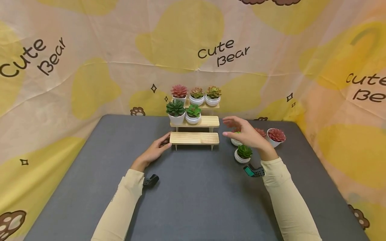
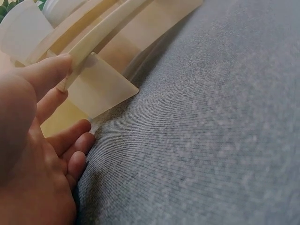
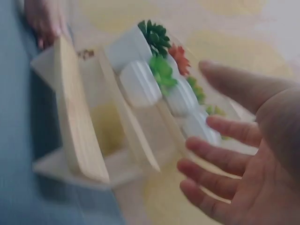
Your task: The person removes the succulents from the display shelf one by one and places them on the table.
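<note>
A three-step wooden display stand [image 1: 194,138] stands toward the back of the table. Its lowest step is bare. My left hand [image 1: 154,149] pinches the left end of that step between thumb [image 2: 49,72] and index finger, the other fingers loosely bent below. On the middle step sit a dark green succulent [image 1: 176,112] and a bright green succulent [image 1: 193,113] in white pots, leaving its right part bare. My right hand [image 1: 248,133], holding nothing, hovers with spread fingers right of the stand, partly hiding a potted plant [image 1: 236,142] behind it.
On the top step are a pink succulent [image 1: 179,92] and two smaller ones, all in white pots. Right of the stand, a green succulent [image 1: 243,154] and a dark red succulent [image 1: 275,136] stand on the grey table [image 1: 193,201]. A patterned cloth [image 1: 181,40] hangs behind.
</note>
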The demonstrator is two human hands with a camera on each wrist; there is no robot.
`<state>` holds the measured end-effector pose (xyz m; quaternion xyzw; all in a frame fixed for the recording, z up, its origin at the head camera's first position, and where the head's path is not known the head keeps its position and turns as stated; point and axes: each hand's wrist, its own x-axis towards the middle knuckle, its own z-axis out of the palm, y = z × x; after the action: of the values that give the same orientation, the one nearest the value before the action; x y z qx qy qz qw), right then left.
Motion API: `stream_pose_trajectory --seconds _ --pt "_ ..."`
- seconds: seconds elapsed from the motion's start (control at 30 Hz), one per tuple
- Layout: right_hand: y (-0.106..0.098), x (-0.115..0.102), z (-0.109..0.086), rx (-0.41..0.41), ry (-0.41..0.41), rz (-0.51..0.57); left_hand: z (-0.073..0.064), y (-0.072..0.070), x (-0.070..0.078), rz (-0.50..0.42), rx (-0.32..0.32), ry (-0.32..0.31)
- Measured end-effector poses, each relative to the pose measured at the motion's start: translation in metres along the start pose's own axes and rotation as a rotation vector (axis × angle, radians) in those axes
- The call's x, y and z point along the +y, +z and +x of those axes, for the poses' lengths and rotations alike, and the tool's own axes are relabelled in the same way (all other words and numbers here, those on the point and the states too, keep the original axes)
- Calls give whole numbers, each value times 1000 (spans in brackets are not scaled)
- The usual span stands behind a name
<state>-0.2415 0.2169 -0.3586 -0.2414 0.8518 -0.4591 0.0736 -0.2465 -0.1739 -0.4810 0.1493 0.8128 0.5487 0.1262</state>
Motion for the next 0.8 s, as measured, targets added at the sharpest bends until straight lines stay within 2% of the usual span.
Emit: stream_pose_trajectory --seconds 0.07,0.17,0.4,0.57,0.8 --pt "3 -5 17 -33 -2 58 -2 0 5 -18 2 -2" --pt "11 -11 41 -51 2 120 -2 -1 4 -24 1 -1" --pt "44 -18 83 17 22 145 -3 0 -1 -25 -5 -10" --pt "63 -23 98 94 63 157 -3 1 -3 -18 1 -3" --pt "82 -27 108 198 133 43 -2 -2 1 -18 -8 -9"
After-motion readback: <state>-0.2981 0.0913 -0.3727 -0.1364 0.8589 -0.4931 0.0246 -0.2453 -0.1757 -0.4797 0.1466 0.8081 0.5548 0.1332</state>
